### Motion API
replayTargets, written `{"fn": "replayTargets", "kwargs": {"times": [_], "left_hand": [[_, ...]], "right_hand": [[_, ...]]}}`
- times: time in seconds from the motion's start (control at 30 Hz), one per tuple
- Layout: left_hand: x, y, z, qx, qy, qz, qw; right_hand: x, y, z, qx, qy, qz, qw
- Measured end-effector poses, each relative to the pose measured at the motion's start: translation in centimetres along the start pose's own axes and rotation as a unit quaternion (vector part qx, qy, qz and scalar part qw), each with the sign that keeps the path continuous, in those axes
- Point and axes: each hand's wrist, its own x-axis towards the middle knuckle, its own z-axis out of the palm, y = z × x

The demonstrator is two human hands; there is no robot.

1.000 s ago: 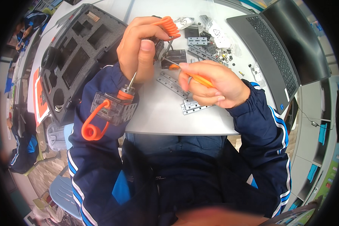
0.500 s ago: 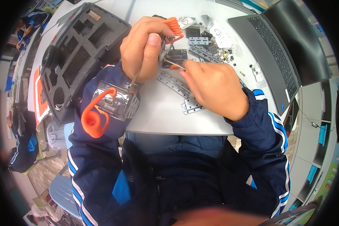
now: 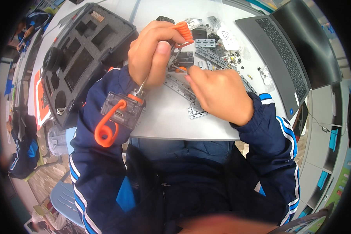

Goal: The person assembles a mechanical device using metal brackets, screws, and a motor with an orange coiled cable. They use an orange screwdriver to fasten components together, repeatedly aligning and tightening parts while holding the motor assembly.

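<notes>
My left hand [image 3: 154, 56] is closed around a metal-rod assembly over the table's near part. At its lower end hangs a see-through dark box [image 3: 120, 111] with a port and an orange coiled cable [image 3: 105, 134], above my left forearm. A second orange coil [image 3: 183, 32] sticks out past my left fingertips. My right hand [image 3: 222, 91] pinches a thin metal tool [image 3: 181, 69], whose tip meets the assembly beside my left hand. Its exact kind is hidden by my fingers. Just beyond lies another dark see-through box [image 3: 184, 58] with an orange part.
Perforated metal strips [image 3: 179, 86] and brackets [image 3: 198, 111] lie on the white table [image 3: 163, 126]. Screws and small parts [image 3: 234, 58] and plastic bags [image 3: 228, 37] are scattered behind. An open laptop [image 3: 279, 58] stands right, a foam-lined case [image 3: 80, 58] left.
My left hand has shifted slightly right and down with the assembly. The lower box has turned, and its orange cable has swung to the right. My right hand has moved slightly left.
</notes>
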Motion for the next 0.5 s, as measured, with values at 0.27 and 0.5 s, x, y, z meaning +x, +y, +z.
{"fn": "replayTargets", "kwargs": {"times": [0.27, 0.5], "left_hand": [[-0.1, -0.3, 0.7, -0.089, 0.044, -0.014, 0.995], [-0.1, 0.1, 0.2, -0.036, -0.002, -0.01, 0.999]], "right_hand": [[1.6, -0.1, -3.2, 0.713, -0.204, 0.332, 0.584], [1.0, 0.4, -1.0, 0.462, -0.164, 0.193, 0.85]]}}
